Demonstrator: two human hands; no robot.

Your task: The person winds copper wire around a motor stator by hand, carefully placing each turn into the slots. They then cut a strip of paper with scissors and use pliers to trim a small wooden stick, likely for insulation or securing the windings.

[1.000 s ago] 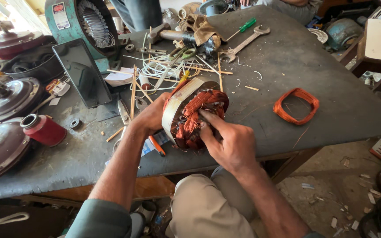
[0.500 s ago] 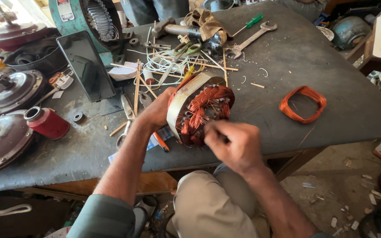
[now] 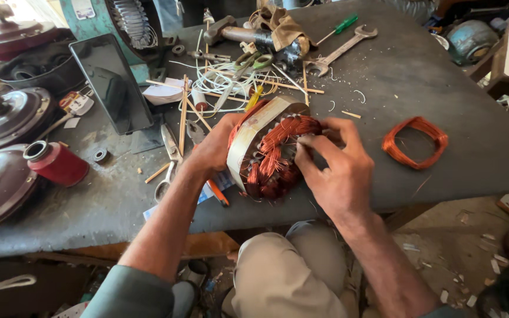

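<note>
A round motor stator (image 3: 269, 150) with copper windings stands tilted on its edge near the front of a grey workbench (image 3: 419, 76). My left hand (image 3: 213, 147) grips its outer rim from the left side. Over the stator's open face lies my right hand (image 3: 334, 168), its fingertips pinching into the copper wire bundles near the top. A loose copper wire coil (image 3: 415, 141) lies flat on the bench to the right of both hands.
Scissors (image 3: 169, 159) and wooden sticks (image 3: 182, 115) lie left of the stator. Behind it are tangled white wire (image 3: 222, 76), a hammer (image 3: 237, 32), a spanner (image 3: 340, 50) and a green screwdriver (image 3: 340, 26). A dark phone (image 3: 112, 82), a red spool (image 3: 57, 164) and fan motor housings (image 3: 1, 118) occupy the left.
My right hand moved from the lower face of the stator up to its upper windings. The stator stays held by my left hand, and the view has shifted slightly.
</note>
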